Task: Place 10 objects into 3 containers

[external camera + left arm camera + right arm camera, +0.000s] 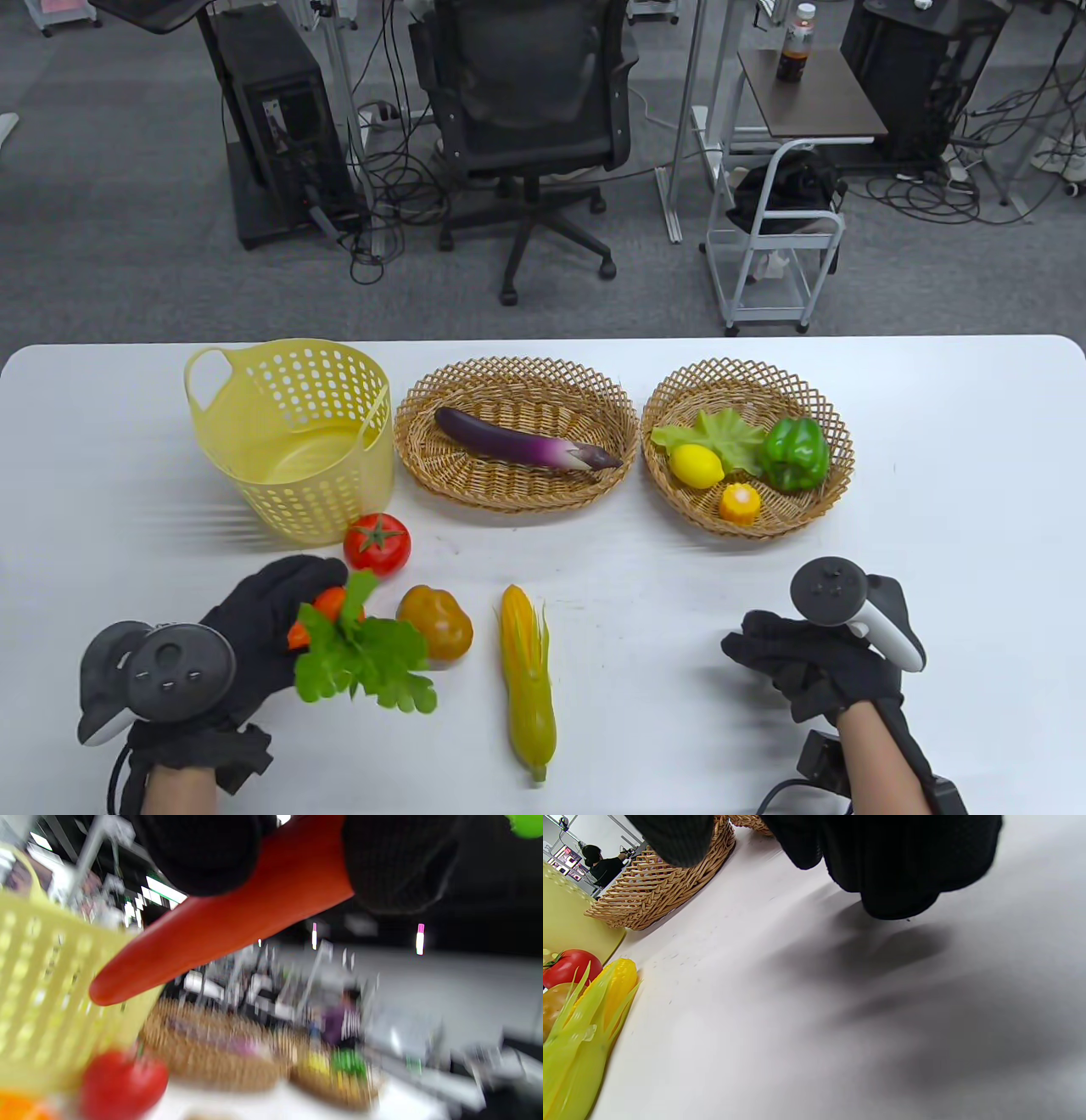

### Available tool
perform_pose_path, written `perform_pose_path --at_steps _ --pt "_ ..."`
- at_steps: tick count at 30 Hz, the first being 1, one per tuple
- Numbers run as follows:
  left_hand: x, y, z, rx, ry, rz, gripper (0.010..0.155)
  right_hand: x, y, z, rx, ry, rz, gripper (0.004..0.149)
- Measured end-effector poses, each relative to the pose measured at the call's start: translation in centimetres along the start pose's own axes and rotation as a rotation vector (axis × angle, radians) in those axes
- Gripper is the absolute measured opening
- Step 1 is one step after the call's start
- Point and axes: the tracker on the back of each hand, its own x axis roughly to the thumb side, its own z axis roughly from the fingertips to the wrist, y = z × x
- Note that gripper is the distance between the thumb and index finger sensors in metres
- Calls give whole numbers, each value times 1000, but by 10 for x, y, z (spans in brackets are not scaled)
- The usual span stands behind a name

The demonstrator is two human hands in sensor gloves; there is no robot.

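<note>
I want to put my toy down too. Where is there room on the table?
Bare white table lies right of the round wicker basket of produce, and between the yellow corn cob and the gloved right hand. It is crowded near the left hand, red tomato and yellow plastic basket.
</note>
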Motion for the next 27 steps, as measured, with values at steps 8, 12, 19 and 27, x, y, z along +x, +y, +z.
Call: perform_pose_path --at_steps 8,12,19,27 --pt "-47 9 -23 343 255 136 73 0 0 0 -13 12 11 75" --pt "-72 3 -36 363 383 133 73 -1 0 0 -6 3 -6 75" --pt "-106 -17 -43 334 530 190 73 -5 -1 -2 5 11 -37 75" --pt "-121 -33 -37 289 621 283 100 -7 -2 -3 3 13 -41 73"
